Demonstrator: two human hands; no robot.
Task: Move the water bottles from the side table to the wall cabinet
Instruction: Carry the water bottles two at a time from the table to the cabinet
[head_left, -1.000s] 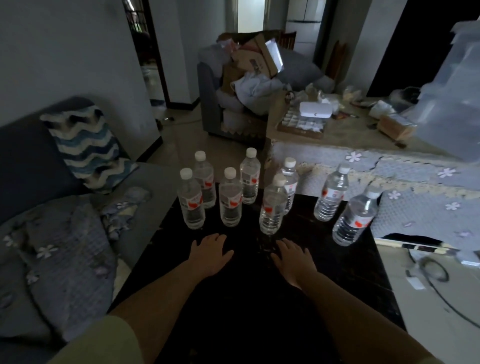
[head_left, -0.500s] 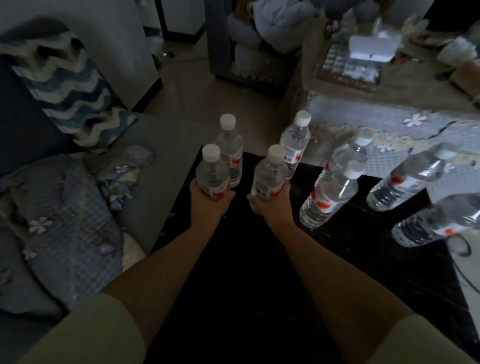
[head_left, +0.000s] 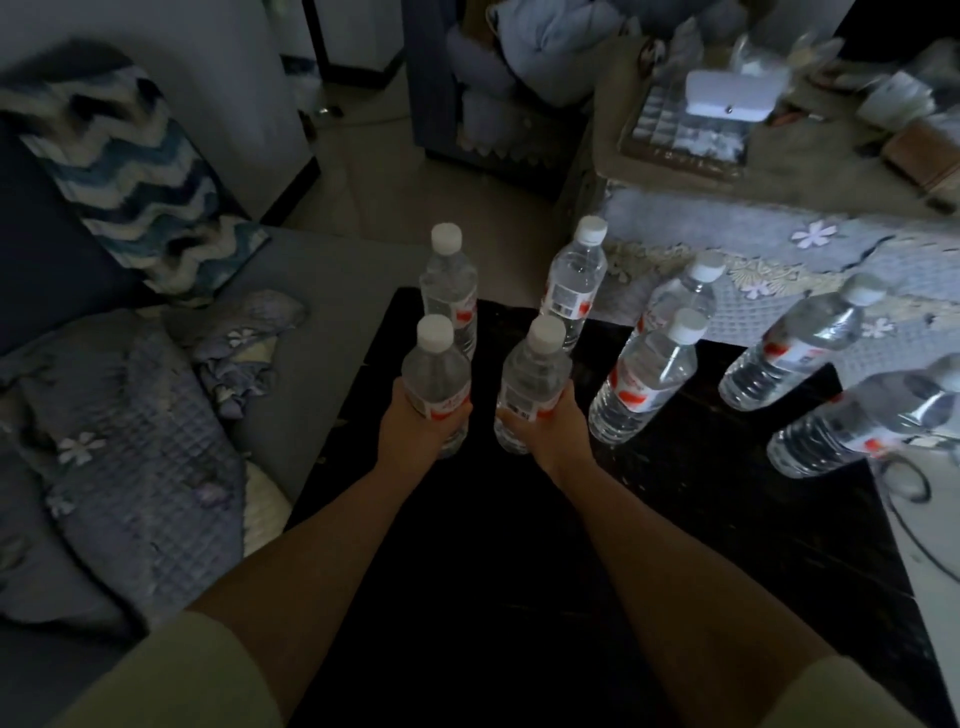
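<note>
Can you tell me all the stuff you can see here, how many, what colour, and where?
water bottles: eight, clear with white caps and red labels; six standing on the table, two held
side table: one, black, centre
zigzag cushion: one, blue and white, on the sofa at left
quilted blanket: one, grey-blue with flowers, on the sofa
lace cloth: one, pale, over the cluttered table at right
left hand: grips one bottle
right hand: grips one bottle
</note>
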